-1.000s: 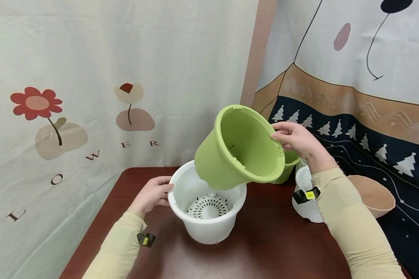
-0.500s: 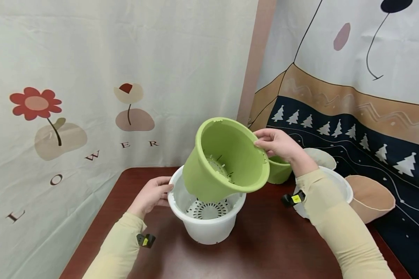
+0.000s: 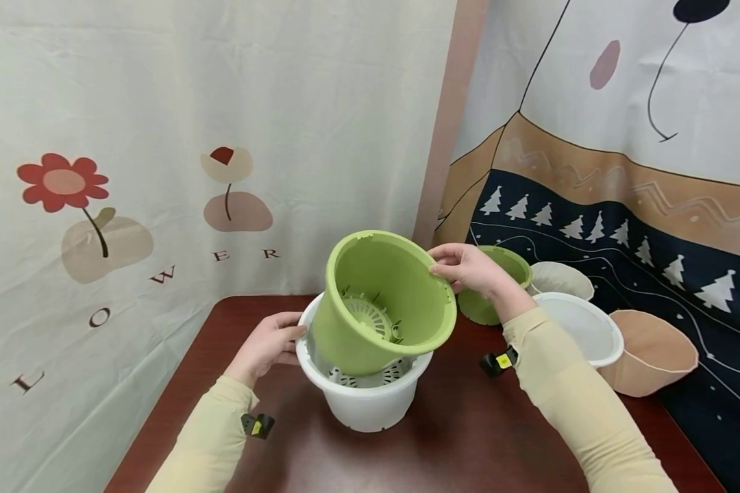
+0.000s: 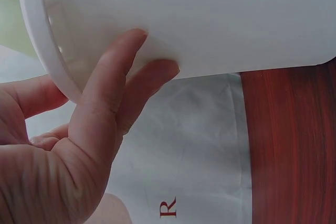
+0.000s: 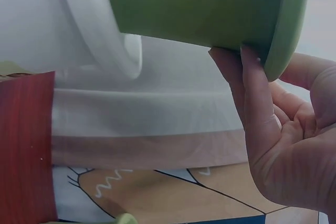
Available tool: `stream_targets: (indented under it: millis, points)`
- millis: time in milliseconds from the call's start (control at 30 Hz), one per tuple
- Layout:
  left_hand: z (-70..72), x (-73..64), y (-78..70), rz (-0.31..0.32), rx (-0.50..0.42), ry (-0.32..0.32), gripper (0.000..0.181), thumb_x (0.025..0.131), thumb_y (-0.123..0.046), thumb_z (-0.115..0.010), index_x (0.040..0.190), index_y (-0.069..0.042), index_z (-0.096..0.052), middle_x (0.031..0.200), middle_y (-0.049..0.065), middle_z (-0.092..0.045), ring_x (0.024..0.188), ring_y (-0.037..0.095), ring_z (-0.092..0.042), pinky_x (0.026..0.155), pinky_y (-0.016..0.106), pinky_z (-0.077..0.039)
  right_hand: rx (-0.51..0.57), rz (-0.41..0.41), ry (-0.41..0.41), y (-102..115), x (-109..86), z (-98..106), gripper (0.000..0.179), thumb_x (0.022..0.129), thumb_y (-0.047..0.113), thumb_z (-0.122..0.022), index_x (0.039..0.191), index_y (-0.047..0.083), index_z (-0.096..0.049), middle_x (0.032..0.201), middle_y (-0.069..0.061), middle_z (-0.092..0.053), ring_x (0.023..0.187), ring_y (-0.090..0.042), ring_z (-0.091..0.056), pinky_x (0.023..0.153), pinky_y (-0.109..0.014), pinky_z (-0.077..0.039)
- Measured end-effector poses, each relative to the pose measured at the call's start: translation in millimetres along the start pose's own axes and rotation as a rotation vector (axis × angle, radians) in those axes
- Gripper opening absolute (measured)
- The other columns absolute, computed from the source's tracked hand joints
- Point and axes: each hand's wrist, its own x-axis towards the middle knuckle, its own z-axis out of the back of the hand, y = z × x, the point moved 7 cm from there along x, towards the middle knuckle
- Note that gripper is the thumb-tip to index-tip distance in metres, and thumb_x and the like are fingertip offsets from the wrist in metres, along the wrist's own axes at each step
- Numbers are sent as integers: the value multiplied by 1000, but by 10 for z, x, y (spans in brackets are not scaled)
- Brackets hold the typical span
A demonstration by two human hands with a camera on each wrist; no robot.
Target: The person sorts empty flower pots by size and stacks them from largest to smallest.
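Observation:
A white plastic flowerpot (image 3: 370,407) with a slotted bottom stands upright on the table. My left hand (image 3: 270,346) holds its left rim, thumb on top and fingers against the outer wall, as the left wrist view also shows. Tilted over it is a green flowerpot (image 3: 351,335), its lower end inside the white pot's mouth and its opening facing up and to the right. My right hand (image 3: 471,274) pinches the green pot's right rim. In the right wrist view, fingers of the right hand (image 5: 283,145) lie along the green wall under the rim.
Behind my right arm stand another green pot (image 3: 504,263), a whitish pot (image 3: 564,279), a white pot (image 3: 582,329) and a peach pot (image 3: 654,356). The dark red table (image 3: 469,438) meets a printed curtain (image 3: 321,137) at the back.
My right hand has brought the green pot down and to the left, into the white pot's mouth. The left hand and the white pot have stayed in place.

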Motion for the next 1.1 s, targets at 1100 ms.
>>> stream_targets:
  millis: [1100]
  points:
    - [5, 21, 25, -8, -32, 17, 49, 100, -6, -52, 143, 13, -39, 105, 19, -68, 82, 27, -71, 70, 44, -60, -123, -61, -60, -196, 88, -302, 30, 96, 4, -61, 124, -5, -61, 90, -13, -66, 70, -18, -67, 62, -36, -60]
